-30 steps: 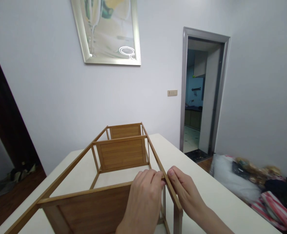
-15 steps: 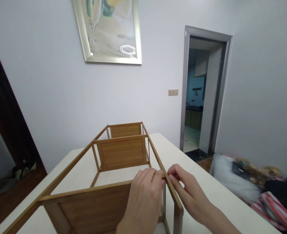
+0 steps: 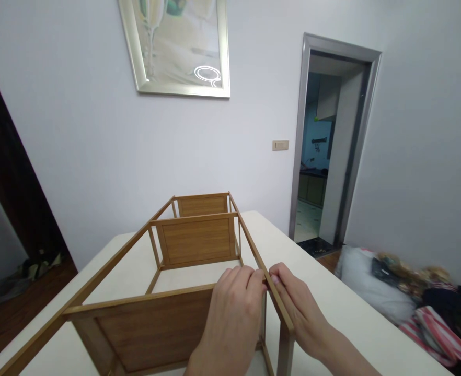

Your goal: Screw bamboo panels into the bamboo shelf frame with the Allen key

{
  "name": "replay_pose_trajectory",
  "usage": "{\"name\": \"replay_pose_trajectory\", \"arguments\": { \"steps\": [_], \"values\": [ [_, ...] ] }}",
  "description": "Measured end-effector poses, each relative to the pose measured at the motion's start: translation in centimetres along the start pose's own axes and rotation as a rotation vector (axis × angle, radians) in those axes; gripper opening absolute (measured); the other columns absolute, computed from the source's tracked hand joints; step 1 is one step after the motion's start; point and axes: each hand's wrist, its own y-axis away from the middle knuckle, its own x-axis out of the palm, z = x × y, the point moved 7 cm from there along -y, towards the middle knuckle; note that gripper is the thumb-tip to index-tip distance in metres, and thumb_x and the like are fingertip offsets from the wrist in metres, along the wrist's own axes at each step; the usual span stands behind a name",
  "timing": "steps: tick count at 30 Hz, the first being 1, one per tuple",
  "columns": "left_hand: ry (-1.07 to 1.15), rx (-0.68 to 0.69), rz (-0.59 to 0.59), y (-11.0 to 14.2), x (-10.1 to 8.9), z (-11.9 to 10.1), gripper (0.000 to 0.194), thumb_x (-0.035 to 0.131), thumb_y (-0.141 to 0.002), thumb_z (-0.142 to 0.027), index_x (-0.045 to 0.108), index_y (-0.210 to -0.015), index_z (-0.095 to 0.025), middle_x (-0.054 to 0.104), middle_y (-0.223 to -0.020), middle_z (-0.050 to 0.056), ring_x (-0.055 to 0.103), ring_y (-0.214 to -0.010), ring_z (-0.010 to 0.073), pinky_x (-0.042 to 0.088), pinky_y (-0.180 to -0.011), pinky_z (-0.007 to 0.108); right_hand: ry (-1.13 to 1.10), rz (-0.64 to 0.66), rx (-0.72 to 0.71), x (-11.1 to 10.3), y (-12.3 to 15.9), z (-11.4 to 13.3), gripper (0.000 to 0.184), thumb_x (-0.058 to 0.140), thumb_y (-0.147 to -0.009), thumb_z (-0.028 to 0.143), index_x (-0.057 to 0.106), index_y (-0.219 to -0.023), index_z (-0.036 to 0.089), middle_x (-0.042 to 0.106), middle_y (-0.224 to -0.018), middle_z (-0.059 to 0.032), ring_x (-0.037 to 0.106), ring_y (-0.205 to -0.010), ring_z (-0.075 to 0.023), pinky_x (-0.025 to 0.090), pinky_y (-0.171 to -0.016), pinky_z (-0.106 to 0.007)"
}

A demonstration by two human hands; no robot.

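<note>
A brown wooden shelf rack (image 3: 194, 241) lies on its side on a white table (image 3: 289, 261), its panels standing upright between long rails. My left hand (image 3: 232, 318) wraps over the top edge of the nearest panel (image 3: 156, 334), close to where it meets the right rail (image 3: 251, 241). On the outer side of that rail, my right hand (image 3: 299, 305) is closed, thumb and fingers pressed together against the wood at the same joint. Whatever small thing may be between its fingertips is hidden.
The table's far end stands near a white wall with a framed picture (image 3: 183, 90) and a switch plate (image 3: 280, 145). A doorway (image 3: 317, 209) opens at the right. Bags and clothes (image 3: 406, 303) are piled on the floor beyond the table's right side.
My right hand's fingers lifted and curled half a second ago, then closed back against the rail. My left hand keeps its hold. The view has tilted slightly.
</note>
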Motion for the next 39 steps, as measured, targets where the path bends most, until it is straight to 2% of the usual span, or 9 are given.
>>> {"name": "replay_pose_trajectory", "arguments": {
  "steps": [10,14,20,22,24,27,30,35,39],
  "values": [
    [0.015,-0.021,0.047,0.0,-0.8,-0.3,0.013,0.047,-0.094,-0.011,0.058,-0.097,-0.018,0.063,-0.088,0.003,0.058,-0.085,0.0205,0.05,-0.079,0.038,0.037,-0.003,-0.003,0.0,-0.1,0.0,0.03,0.034,-0.099,0.044,0.045,-0.08,0.023,0.049,-0.068,0.0034,0.046,-0.061,-0.0127,0.038,-0.061,-0.026],
    [0.026,-0.032,0.023,0.2,-1.2,-0.2,0.013,0.049,-0.094,-0.014,0.058,-0.102,-0.017,0.064,-0.09,0.004,0.059,-0.088,0.0201,0.051,-0.081,0.037,-0.007,-0.037,0.068,0.1,0.3,-1.5,0.033,0.038,-0.097,0.047,0.048,-0.079,0.022,0.049,-0.066,0.0032,0.044,-0.061,-0.0128,0.038,-0.059,-0.025],
    [0.063,0.072,-0.219,1.8,-3.3,-0.6,0.019,0.046,-0.092,-0.009,0.059,-0.106,-0.012,0.065,-0.105,0.01,0.057,-0.105,0.0203,0.048,-0.094,0.035,-0.04,0.016,0.19,1.7,3.0,-6.4,0.032,0.048,-0.09,0.051,0.053,-0.079,0.022,0.055,-0.07,0.001,0.05,-0.066,-0.0156,0.043,-0.06,-0.026],
    [0.082,0.132,-0.284,3.0,-3.8,-0.7,0.019,0.046,-0.091,-0.006,0.06,-0.101,-0.012,0.065,-0.103,0.01,0.057,-0.102,0.0201,0.047,-0.092,0.035,-0.005,0.035,0.228,2.3,4.2,-7.8,0.034,0.049,-0.089,0.052,0.053,-0.075,0.021,0.055,-0.068,0.0007,0.051,-0.065,-0.0164,0.044,-0.06,-0.027],
    [0.087,0.174,-0.287,4.6,-3.8,-0.5,0.018,0.046,-0.089,-0.004,0.06,-0.097,-0.012,0.066,-0.094,0.008,0.059,-0.092,0.0188,0.048,-0.084,0.034,0.024,0.063,0.241,3.1,5.2,-8.7,0.035,0.049,-0.089,0.053,0.053,-0.073,0.021,0.056,-0.068,0.0,0.053,-0.066,-0.0172,0.045,-0.062,-0.028],
    [0.036,0.203,-0.208,7.8,-2.8,0.2,0.017,0.047,-0.088,-0.005,0.06,-0.094,-0.013,0.065,-0.083,0.006,0.058,-0.08,0.0179,0.046,-0.071,0.033,0.052,0.114,0.232,4.4,6.4,-9.4,0.035,0.05,-0.087,0.053,0.057,-0.075,0.021,0.062,-0.072,-0.002,0.058,-0.071,-0.0189,0.047,-0.066,-0.029],
    [-0.054,0.213,0.005,11.7,-0.6,1.1,0.015,0.047,-0.088,-0.008,0.06,-0.088,-0.015,0.061,-0.076,0.004,0.055,-0.072,0.0179,0.043,-0.065,0.033,0.048,0.148,0.234,5.4,7.5,-10.2,0.034,0.053,-0.086,0.053,0.06,-0.081,0.021,0.066,-0.079,-0.004,0.06,-0.074,-0.0199,0.048,-0.068,-0.03],
    [-0.029,0.007,0.39,18.3,3.1,3.7,0.018,0.048,-0.086,-0.007,0.059,-0.078,-0.017,0.061,-0.076,0.003,0.056,-0.074,0.0176,0.046,-0.07,0.032,0.054,0.23,0.256,6.6,8.8,-11.7,0.034,0.055,-0.085,0.053,0.064,-0.087,0.02,0.065,-0.077,-0.0036,0.059,-0.07,-0.0192,0.048,-0.064,-0.03],
    [0.137,-0.177,0.437,20.7,3.6,5.2,0.019,0.047,-0.091,-0.014,0.064,-0.082,-0.017,0.065,-0.087,0.004,0.058,-0.085,0.019,0.047,-0.081,0.033,0.083,0.236,0.25,6.9,9.0,-12.2,0.036,0.059,-0.082,0.054,0.066,-0.09,0.02,0.061,-0.07,-0.0016,0.057,-0.065,-0.0181,0.048,-0.06,-0.03]
  ]
}}
